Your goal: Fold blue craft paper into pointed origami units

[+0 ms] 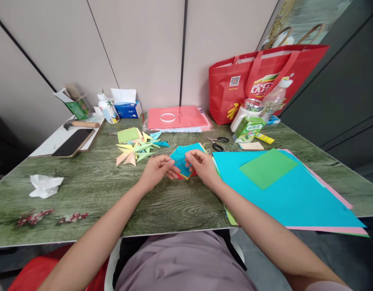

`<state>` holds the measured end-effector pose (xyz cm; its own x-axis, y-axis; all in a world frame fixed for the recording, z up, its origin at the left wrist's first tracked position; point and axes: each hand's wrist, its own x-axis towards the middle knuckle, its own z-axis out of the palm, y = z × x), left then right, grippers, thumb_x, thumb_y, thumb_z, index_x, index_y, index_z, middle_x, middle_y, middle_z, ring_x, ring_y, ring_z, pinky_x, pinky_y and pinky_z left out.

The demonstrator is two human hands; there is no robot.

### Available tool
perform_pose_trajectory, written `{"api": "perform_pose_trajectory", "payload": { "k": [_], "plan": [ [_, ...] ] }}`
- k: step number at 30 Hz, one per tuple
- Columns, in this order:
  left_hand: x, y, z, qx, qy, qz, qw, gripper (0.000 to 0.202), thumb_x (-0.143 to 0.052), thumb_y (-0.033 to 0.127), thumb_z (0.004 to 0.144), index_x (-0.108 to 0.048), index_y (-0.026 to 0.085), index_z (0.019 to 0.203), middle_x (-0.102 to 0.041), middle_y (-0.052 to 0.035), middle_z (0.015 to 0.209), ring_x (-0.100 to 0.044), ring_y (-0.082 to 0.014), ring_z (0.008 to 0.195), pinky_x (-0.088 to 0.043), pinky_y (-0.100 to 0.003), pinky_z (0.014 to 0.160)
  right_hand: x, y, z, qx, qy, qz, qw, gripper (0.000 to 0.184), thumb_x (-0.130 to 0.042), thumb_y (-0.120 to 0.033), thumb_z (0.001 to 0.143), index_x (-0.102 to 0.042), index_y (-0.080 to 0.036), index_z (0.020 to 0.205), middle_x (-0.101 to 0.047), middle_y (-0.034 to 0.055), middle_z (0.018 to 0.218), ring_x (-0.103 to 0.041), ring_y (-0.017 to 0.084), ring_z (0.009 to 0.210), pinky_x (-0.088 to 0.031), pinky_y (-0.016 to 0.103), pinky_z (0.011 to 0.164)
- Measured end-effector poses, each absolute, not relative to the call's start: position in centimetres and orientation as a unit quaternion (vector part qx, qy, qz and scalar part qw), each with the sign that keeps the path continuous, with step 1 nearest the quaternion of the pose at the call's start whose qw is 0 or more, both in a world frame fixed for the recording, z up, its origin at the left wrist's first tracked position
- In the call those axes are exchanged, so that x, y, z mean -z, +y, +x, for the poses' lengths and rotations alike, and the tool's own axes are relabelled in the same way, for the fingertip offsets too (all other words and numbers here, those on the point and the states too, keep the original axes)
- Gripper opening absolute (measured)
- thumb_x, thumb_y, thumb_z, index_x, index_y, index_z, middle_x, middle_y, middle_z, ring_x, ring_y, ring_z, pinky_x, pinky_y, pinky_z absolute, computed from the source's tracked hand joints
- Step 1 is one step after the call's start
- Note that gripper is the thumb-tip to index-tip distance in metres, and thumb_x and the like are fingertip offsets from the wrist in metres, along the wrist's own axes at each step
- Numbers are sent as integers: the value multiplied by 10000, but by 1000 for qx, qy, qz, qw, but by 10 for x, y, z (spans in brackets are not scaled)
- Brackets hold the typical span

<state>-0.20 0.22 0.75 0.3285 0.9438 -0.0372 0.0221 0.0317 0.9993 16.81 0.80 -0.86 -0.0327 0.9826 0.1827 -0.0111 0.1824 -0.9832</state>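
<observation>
A blue piece of folded paper point(180, 153) is between my two hands, above a small stack of coloured paper squares point(199, 148) on the table. My left hand point(157, 171) has its fingers curled and its thumb and forefinger closed at the paper's left edge. On the other side, my right hand point(203, 165) pinches the paper with thumb and forefinger. The fingertips hide part of the folds. Just left of the stack lies a pile of folded pointed paper pieces point(139, 148) in yellow, green, pink and blue.
Large blue sheets point(234, 178) with a green square point(268, 167) on top lie at right. Scissors point(217, 144), a juice carton point(249, 129), and a red bag point(225, 85) stand behind. A phone point(73, 142), hammer point(83, 124) and crumpled tissue point(45, 186) are at left.
</observation>
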Motion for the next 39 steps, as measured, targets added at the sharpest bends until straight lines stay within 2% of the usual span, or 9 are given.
{"api": "perform_pose_trajectory", "payload": {
  "k": [8, 13, 18, 21, 24, 28, 31, 37, 39],
  "plan": [
    [-6, 2, -2, -346, 433, 602, 575, 335, -570, 476, 749, -518, 149, 702, -656, -43, 566, -615, -144, 463, -484, -236, 441, 8, 9, 169, -435, -574, -440, 536, 283, -592, -447, 730, -570, -171, 671, -560, -18, 550, -495, 101, 492, -410, 238, 476],
    [-7, 4, -2, -397, 445, 560, 575, 301, -562, 442, 766, -519, 150, 706, -567, 14, 456, -542, -115, 368, -421, -202, 365, 13, 10, 170, -348, -603, -472, 541, 266, -572, -410, 759, -621, -177, 877, -652, 58, 824, -600, 162, 715, -496, 288, 613],
    [-10, 14, -11, -515, 469, 416, 585, 220, -524, 364, 814, -487, 148, 796, -592, 17, 537, -573, -116, 404, -432, -202, 382, 25, 13, 176, -150, -698, -512, 478, 308, -624, -346, 735, -620, -198, 1004, -613, 112, 1071, -546, 248, 1025, -428, 426, 895],
    [-15, 18, -16, -550, 467, 382, 577, 192, -536, 320, 818, -454, 149, 786, -633, -11, 634, -600, -116, 440, -458, -207, 413, 33, 13, 175, -120, -724, -542, 410, 496, -697, -367, 656, -585, -191, 1106, -537, 143, 1214, -464, 292, 1158, -379, 464, 955],
    [-19, 19, -16, -566, 444, 393, 573, 218, -569, 321, 800, -443, 158, 873, -663, -44, 773, -634, -133, 496, -475, -219, 431, 37, 12, 173, -120, -736, -566, 352, 524, -711, -344, 638, -585, -171, 1116, -491, 162, 1269, -439, 308, 1190, -372, 472, 962],
    [-19, 16, -13, -572, 420, 409, 574, 470, -588, 311, 791, -336, 211, 1175, -672, -52, 857, -650, -145, 528, -490, -228, 441, 34, 12, 173, -122, -741, -567, 339, 319, -659, -286, 702, -644, -166, 996, -562, 158, 1179, -490, 294, 1143, -401, 458, 929],
    [-17, 13, -11, -566, 416, 421, 574, 521, -582, 305, 796, -313, 219, 1233, -674, -55, 867, -650, -143, 531, -495, -229, 445, 29, 13, 174, -133, -742, -553, 356, 129, -601, -254, 748, -676, -178, 821, -638, 136, 1033, -539, 276, 1085, -428, 439, 892],
    [-15, 12, -9, -528, 439, 429, 587, 265, -545, 332, 818, -518, 127, 983, -679, -93, 855, -650, -145, 548, -491, -222, 447, 20, 11, 174, -142, -708, -535, 439, 148, -532, -251, 793, -654, -180, 747, -670, 109, 959, -609, 230, 930, -458, 401, 842],
    [-14, 11, -8, -493, 445, 433, 609, 288, -523, 376, 826, -554, 98, 894, -682, -130, 861, -660, -160, 593, -511, -238, 490, 17, 9, 173, -146, -694, -518, 478, 152, -518, -274, 806, -644, -197, 769, -677, 86, 942, -615, 216, 907, -470, 390, 824]
  ]
}}
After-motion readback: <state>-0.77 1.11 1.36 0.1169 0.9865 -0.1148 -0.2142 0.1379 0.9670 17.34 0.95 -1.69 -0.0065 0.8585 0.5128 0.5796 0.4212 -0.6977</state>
